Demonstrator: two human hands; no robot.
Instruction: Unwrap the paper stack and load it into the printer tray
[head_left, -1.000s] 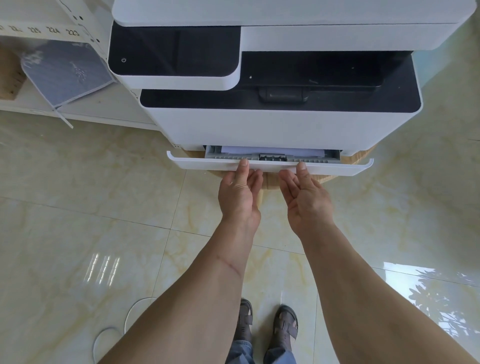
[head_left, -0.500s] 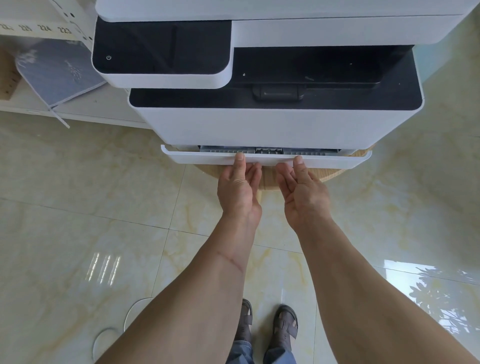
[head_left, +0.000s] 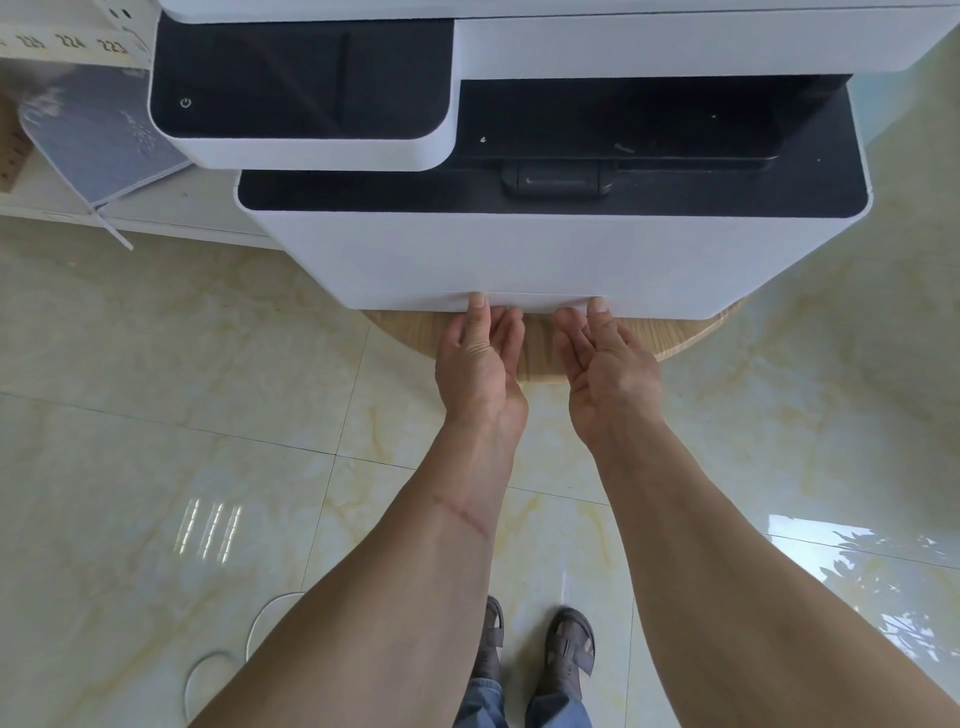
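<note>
A white printer (head_left: 519, 249) with a black top and control panel stands on a round wooden stand (head_left: 540, 353). Its paper tray (head_left: 540, 302) sits flush in the printer's bottom front, and the paper inside is hidden. My left hand (head_left: 475, 358) and my right hand (head_left: 605, 364) are side by side below the tray front, palms turned inward. Each thumb tip touches the tray's lower edge, and the fingers are loosely spread with nothing in them.
A low white shelf (head_left: 171, 208) with a blue-grey folder (head_left: 98, 145) and numbered labels runs behind the printer at the left. Glossy tiled floor (head_left: 156, 415) lies all around. A white cable (head_left: 260, 639) loops on the floor near my sandalled feet.
The tray went from partly open, with paper showing, to fully pushed in. Both hands followed it forward against the front.
</note>
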